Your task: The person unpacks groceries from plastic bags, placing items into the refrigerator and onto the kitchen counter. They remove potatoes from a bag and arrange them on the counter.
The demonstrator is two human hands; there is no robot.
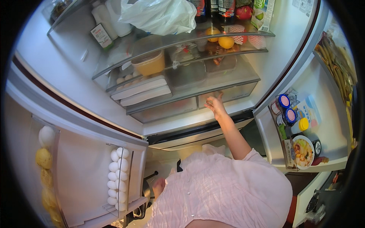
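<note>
My right hand (215, 105) reaches to the front of the right clear crisper drawer (239, 92) at the bottom of an opened refrigerator. Its fingers are spread and hold nothing; whether they touch the drawer front I cannot tell. Beside it is the left crisper drawer (165, 109), pushed in. My left hand (159, 185) hangs low at my side, partly hidden by the pink shirt, and its grip is unclear. Above the drawers, a shelf carries white closed cartons (145, 92) and lidded clear containers (186, 75).
The left door (85, 171) stands open with white eggs (122, 165) in a rack. On the open right door are jars (290, 116) and a round food tub (303, 151). Higher shelves hold a white plastic bag (159, 17), oranges (226, 42) and a plastic tub (149, 64).
</note>
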